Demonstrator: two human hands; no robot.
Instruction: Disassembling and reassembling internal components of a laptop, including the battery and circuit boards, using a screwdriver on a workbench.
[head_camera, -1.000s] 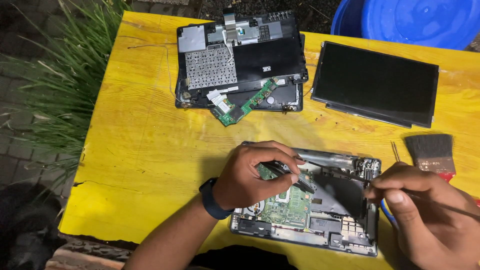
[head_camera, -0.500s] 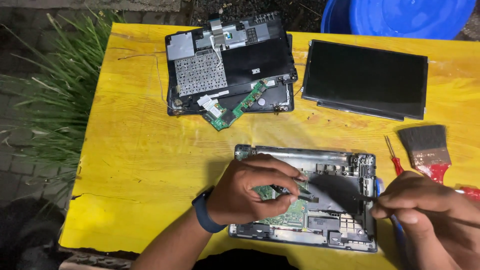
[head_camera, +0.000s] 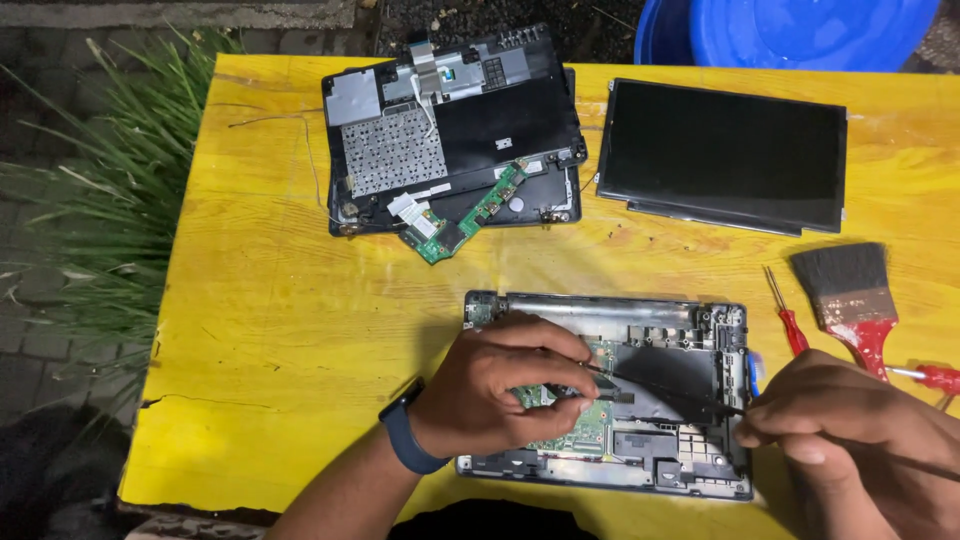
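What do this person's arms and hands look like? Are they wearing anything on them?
Both hands are bare, with no gloves and no rings that I can see. The left hand has a dark blue band, like a watch or fitness strap, around its wrist. The forearm above it is sleeveless. The right hand shows no wristwear.

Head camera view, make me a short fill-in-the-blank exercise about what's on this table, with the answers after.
1. The table is painted ____.
2. The left hand rests on the opened laptop base; that wrist wears a dark ____.
3. The right hand holds a thin black ____ reaching over the green circuit board.
4. The paintbrush has a ____ handle.

Missing words: yellow; watch; tool; red
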